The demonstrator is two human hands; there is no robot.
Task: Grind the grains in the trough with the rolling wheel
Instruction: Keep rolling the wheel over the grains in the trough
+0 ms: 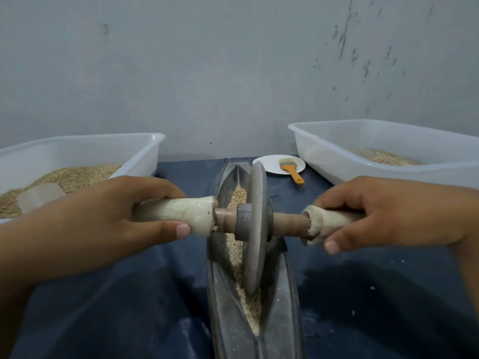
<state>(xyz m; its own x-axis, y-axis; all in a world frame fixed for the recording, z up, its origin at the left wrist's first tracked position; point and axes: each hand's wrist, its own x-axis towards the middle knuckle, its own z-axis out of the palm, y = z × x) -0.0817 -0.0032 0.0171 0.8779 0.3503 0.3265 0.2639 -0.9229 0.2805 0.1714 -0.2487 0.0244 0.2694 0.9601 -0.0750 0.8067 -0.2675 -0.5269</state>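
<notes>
A long grey metal trough runs away from me down the middle of a dark blue cloth. Tan grains lie along its groove. A grey rolling wheel stands upright in the groove on a wooden axle with cloth-wrapped handles. My left hand grips the left handle. My right hand grips the right handle. The wheel hides the part of the groove beneath it.
A white plastic tub of whole grain with a clear scoop stands at the left. Another white tub holding some grain stands at the right. A paper plate with an orange-handled brush lies behind the trough, by the grey wall.
</notes>
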